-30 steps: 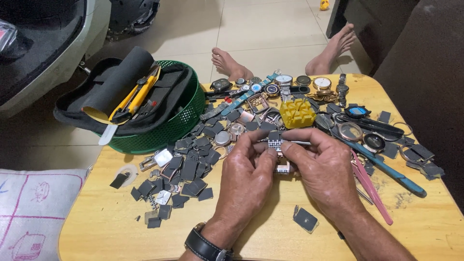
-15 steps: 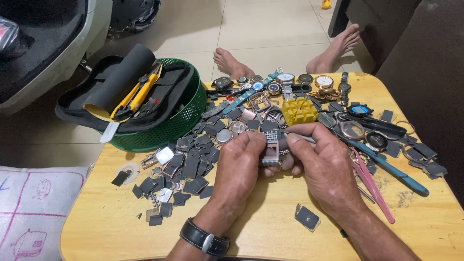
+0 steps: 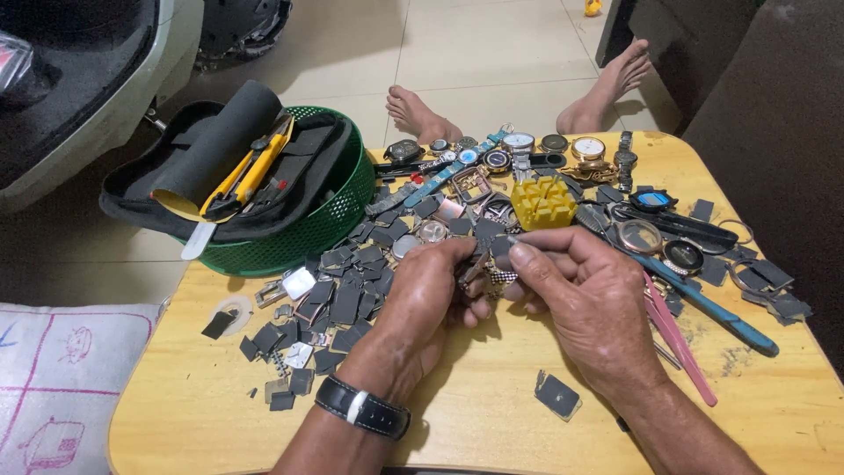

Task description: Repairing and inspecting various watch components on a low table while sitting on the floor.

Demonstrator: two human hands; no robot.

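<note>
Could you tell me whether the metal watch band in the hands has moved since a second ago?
Yes. The metal watch band has dropped slightly lower and farther from the yellow block.

place: home floor-level watch-repair corner | evidence: low wooden table (image 3: 220, 396) heaped with watches (image 3: 519, 145) and metal parts (image 3: 343, 299) | tiled floor (image 3: 475, 53) | green tool basket (image 3: 325, 220)

yellow block (image 3: 543, 201), green basket (image 3: 325, 230), pink tweezers (image 3: 677, 339)
</note>
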